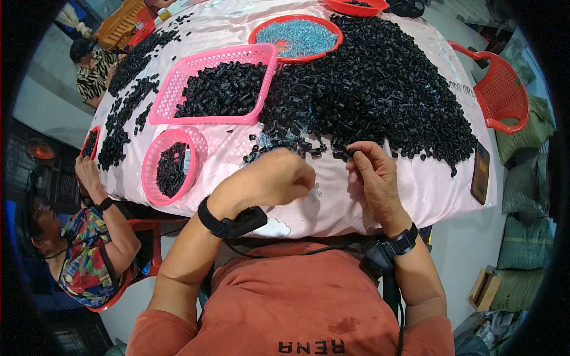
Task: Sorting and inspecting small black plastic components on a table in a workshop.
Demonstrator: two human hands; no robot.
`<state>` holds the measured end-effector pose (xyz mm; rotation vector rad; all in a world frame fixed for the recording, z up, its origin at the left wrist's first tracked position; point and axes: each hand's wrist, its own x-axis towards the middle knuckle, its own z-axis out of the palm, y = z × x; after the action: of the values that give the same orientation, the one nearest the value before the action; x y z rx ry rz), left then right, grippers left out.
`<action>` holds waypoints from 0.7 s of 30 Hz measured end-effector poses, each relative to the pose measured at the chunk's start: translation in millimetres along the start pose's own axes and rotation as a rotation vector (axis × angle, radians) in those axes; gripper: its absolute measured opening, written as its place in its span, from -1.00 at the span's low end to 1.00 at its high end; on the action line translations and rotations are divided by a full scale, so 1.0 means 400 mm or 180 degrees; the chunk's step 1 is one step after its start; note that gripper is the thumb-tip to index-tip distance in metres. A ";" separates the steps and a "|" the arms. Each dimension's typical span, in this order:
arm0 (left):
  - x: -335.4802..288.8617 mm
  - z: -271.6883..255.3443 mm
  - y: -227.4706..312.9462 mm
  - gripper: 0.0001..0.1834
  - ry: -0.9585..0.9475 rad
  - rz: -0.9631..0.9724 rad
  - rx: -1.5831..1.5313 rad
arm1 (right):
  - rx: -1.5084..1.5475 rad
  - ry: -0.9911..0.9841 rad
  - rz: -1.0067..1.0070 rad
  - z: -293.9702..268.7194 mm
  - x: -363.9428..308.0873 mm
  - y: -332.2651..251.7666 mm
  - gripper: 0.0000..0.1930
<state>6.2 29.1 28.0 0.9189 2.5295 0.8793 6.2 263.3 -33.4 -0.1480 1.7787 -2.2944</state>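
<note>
My right hand (375,181) pinches a small black plastic piece (351,153) between thumb and fingertips at the near edge of a big heap of black plastic pieces (380,83). To its left, my left hand (274,178) hovers above the pink-white tablecloth with its fingers curled together. Whatever those fingers hold, if anything, is hidden behind the back of the hand. Just beyond both hands lie loose black pieces (312,147) and some thin, shiny bluish bits (261,145).
A pink rectangular basket (159,107) and a pink round basket (148,172) hold black parts. Behind them a red tray (339,38) carries light-blue bits. A phone (480,172) lies at the right edge, by a red chair (504,89). Two other people (89,255) sit along the left side.
</note>
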 end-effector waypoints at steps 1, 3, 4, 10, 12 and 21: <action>0.000 -0.002 0.014 -0.87 -0.0382 -0.0106 -0.0247 | 0.0032 0.0018 -0.0096 -0.002 0.004 0.006 -0.82; 0.002 -0.001 0.025 -0.84 -0.0624 -0.0131 -0.0287 | 0.0062 0.0036 -0.0192 -0.004 0.007 0.014 -0.82; 0.002 0.011 0.016 -0.84 -0.0558 -0.0091 -0.0165 | 0.0236 0.0025 -0.0150 -0.003 0.008 0.016 -0.81; 0.008 0.022 -0.019 -0.84 0.0101 -0.0257 0.0118 | 0.0367 0.0022 -0.0036 0.000 0.006 0.009 -0.82; 0.009 0.025 -0.022 -0.85 0.0263 -0.0171 0.0141 | 0.0367 0.0025 -0.0119 -0.002 0.008 0.014 -0.83; 0.020 0.076 0.017 -0.83 0.0357 0.0108 0.0404 | 0.0298 -0.0005 -0.0286 -0.003 0.012 0.016 -0.84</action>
<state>17.7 52.0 8.7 0.9785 2.6998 0.8092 2.1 261.7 -40.2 -0.2175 1.6927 -2.4337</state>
